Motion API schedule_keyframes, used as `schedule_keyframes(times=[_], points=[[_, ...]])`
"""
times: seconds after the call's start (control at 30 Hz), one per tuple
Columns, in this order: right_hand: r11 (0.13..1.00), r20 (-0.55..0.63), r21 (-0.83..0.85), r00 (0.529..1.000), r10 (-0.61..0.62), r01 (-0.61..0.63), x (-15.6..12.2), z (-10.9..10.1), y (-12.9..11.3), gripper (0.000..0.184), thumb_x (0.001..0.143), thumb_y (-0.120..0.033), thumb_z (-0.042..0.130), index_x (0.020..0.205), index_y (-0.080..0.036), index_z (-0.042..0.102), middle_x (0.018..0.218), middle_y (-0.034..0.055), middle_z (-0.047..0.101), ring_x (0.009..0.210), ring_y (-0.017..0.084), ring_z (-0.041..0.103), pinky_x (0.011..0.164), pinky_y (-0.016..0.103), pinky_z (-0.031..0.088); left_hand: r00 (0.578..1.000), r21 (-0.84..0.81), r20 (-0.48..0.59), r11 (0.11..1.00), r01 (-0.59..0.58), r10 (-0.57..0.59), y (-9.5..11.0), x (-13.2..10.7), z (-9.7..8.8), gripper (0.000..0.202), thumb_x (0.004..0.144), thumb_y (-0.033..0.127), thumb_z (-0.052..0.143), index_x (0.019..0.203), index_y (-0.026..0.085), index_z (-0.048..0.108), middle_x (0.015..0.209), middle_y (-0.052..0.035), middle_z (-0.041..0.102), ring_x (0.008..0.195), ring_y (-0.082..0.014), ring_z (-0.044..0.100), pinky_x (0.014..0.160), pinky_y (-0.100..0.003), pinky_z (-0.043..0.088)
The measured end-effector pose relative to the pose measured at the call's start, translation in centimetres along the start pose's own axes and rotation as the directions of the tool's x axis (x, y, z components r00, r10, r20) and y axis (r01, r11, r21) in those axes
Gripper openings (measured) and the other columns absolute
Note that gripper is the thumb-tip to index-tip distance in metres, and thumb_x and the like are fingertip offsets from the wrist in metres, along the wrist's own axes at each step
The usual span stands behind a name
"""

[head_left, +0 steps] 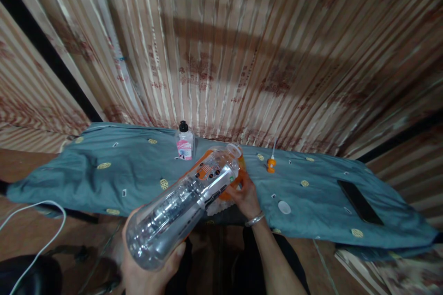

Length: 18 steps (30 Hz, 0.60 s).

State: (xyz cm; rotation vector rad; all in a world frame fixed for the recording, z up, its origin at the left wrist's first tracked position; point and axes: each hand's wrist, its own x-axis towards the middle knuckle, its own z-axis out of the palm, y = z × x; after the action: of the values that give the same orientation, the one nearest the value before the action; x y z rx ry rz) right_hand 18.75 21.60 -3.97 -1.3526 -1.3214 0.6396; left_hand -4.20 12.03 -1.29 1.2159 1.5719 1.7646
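My left hand [152, 272] is wrapped around the base of a large clear plastic bottle [176, 212]. The bottle is tilted, its uncapped mouth pointing up and to the right, with a printed label on its side. Behind it, my right hand [245, 193], with a bracelet at the wrist, is closed on an orange thing [241, 164]. The bottle hides most of that orange thing, so its kind is unclear. A pale scalloped edge shows beneath it. To the right, an orange pump head [271, 165] with a thin tube rests on the cloth, and a white round cap [284, 207] lies closer to me.
A small clear bottle with a black top and pink label [184, 145] stands at the back of the cloth-covered table [138, 179]. A dark phone [360, 203] lies at the right. Behind hangs a striped curtain [207, 55]. A white cable [51, 235] loops at the lower left.
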Motion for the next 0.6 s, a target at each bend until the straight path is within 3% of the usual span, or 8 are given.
schedule_keyframes(times=[0.17, 0.27, 0.37, 0.47, 0.6], points=[[1.000, 0.004, 0.004, 1.000, 0.003, -0.003, 0.0, 0.0, 0.1, 0.066, 0.076, -0.054, 0.078, 0.131, -0.020, 0.067, 0.128, 0.0133, 0.079, 0.109, 0.033, 0.077, 0.095, 0.051, 0.063, 0.998, 0.024, 0.051, 0.999, -0.025, 0.023, -0.6, 0.1, -0.3, 0.077, 0.064, 0.060, 0.090, 0.124, 0.019, 0.065, 0.120, -0.0173, 0.072, 0.111, -0.0398, 0.072, 0.106, -0.061, 0.054], [1.000, 0.007, 0.007, 1.000, -0.002, 0.002, 0.0, 0.0, 0.2, 0.066, 0.076, -0.054, 0.078, 0.131, -0.020, 0.068, 0.119, 0.0121, 0.082, 0.110, 0.035, 0.077, 0.097, 0.052, 0.062, 0.998, 0.070, 0.012, 0.995, -0.064, 0.063, -1.1, 0.3, -0.8, 0.079, 0.064, 0.061, 0.090, 0.125, 0.019, 0.064, 0.120, -0.0174, 0.071, 0.112, -0.0400, 0.071, 0.106, -0.063, 0.054], [1.000, 0.011, 0.002, 1.000, -0.025, 0.025, 0.0, 0.0, 0.4, 0.064, 0.078, -0.052, 0.078, 0.133, -0.021, 0.067, 0.127, 0.0124, 0.079, 0.113, 0.034, 0.076, 0.099, 0.051, 0.062, 0.996, 0.122, 0.020, 0.988, -0.089, 0.087, -1.3, 0.6, -1.2, 0.080, 0.060, 0.061, 0.092, 0.124, 0.019, 0.064, 0.121, -0.0175, 0.071, 0.114, -0.0413, 0.071, 0.103, -0.063, 0.056], [0.999, 0.010, -0.008, 0.999, -0.039, 0.039, 0.0, 0.0, 0.7, 0.062, 0.078, -0.051, 0.079, 0.132, -0.023, 0.067, 0.132, 0.0117, 0.077, 0.112, 0.032, 0.076, 0.096, 0.050, 0.063, 0.994, 0.100, 0.083, 0.991, -0.086, 0.078, -0.8, 0.8, -1.0, 0.075, 0.057, 0.061, 0.093, 0.116, 0.020, 0.068, 0.115, -0.0165, 0.072, 0.113, -0.0419, 0.072, 0.101, -0.060, 0.058], [0.999, -0.007, -0.027, 0.999, -0.035, 0.035, 0.0, 0.1, 1.0, 0.058, 0.076, -0.053, 0.080, 0.125, -0.022, 0.070, 0.119, 0.0109, 0.081, 0.102, 0.032, 0.078, 0.091, 0.049, 0.064, 0.999, 0.021, 0.007, 0.999, -0.037, 0.037, 0.3, 0.5, -0.1, 0.079, 0.062, 0.061, 0.090, 0.124, 0.019, 0.067, 0.118, -0.0171, 0.073, 0.110, -0.0402, 0.073, 0.101, -0.059, 0.058]])
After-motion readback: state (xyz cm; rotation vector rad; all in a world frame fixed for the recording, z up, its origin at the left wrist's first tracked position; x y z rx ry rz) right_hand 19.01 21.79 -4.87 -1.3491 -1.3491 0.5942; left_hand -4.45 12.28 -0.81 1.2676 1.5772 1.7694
